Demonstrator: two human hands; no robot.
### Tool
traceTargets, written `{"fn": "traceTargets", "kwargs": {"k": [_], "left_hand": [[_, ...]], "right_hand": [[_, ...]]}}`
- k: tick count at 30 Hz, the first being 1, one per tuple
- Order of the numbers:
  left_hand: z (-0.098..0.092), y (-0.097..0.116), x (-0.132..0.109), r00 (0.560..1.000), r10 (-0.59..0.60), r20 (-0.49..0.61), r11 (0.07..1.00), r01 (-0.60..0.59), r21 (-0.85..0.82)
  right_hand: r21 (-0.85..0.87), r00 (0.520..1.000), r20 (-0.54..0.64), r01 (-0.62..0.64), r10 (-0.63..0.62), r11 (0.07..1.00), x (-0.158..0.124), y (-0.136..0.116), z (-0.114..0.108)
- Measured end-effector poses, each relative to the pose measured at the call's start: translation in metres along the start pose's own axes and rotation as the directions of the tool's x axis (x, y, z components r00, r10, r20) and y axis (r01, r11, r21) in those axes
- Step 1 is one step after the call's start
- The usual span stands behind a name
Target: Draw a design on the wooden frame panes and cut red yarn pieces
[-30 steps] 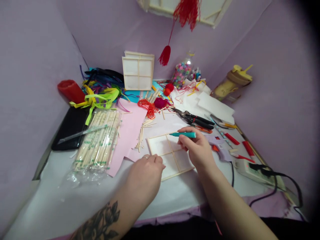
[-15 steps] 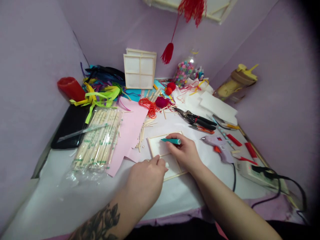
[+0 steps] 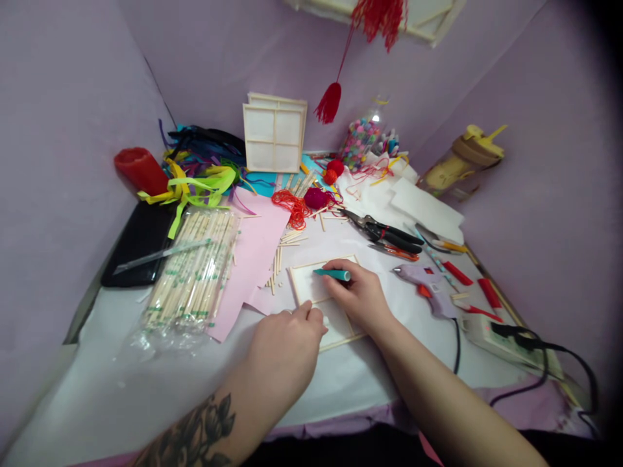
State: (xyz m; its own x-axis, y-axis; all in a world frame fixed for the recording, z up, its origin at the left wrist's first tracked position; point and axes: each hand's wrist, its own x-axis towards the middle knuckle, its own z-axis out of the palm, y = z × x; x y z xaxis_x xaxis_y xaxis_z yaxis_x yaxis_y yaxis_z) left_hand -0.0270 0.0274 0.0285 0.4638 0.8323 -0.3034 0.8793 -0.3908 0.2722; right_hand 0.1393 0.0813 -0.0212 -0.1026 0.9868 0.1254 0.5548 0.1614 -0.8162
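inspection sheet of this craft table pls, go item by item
surface: white table, crowded at the back
job's things: stick-framed paper panel lying flat; teal pen
clutter: bagged sticks, pink paper, ribbons, red thread, pliers, glue gun
grippers: left hand presses the panel's near edge; right hand holds the pen over it
cables: black cord at the power strip
surroundings: lilac walls, red tassel hanging
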Motion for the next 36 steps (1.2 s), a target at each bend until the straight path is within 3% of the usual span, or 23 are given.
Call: {"fn": "traceTargets", "kwargs": {"k": [20,27,32,36], "left_hand": [[-0.0006,-0.0003,0.0006,1.0,0.006,-0.017,1.0,-0.006,-0.013],[-0.0003,-0.0005,0.001,1.0,-0.002,-0.018,1.0,0.001,-0.017],[-0.0013,-0.0006,0.0011,1.0,-0.002,-0.005,1.0,0.002,-0.017],[-0.0021,-0.0003,0.0005,1.0,0.004,-0.007,1.0,-0.004,-0.005]], "right_hand": [[0.007,1.0,-0.015,0.014,-0.014,1.0,0.0,-0.0021,-0.0004],[0.026,0.998,0.061,0.003,-0.005,1.0,-0.0033,-0.0056,-0.0012],[0.003,1.0,-0.001,0.008,-0.008,1.0,-0.0028,-0.0055,-0.0016],[0.023,0.997,0.077,0.024,-0.026,0.999,-0.0039,-0.0085,-0.0016]]}}
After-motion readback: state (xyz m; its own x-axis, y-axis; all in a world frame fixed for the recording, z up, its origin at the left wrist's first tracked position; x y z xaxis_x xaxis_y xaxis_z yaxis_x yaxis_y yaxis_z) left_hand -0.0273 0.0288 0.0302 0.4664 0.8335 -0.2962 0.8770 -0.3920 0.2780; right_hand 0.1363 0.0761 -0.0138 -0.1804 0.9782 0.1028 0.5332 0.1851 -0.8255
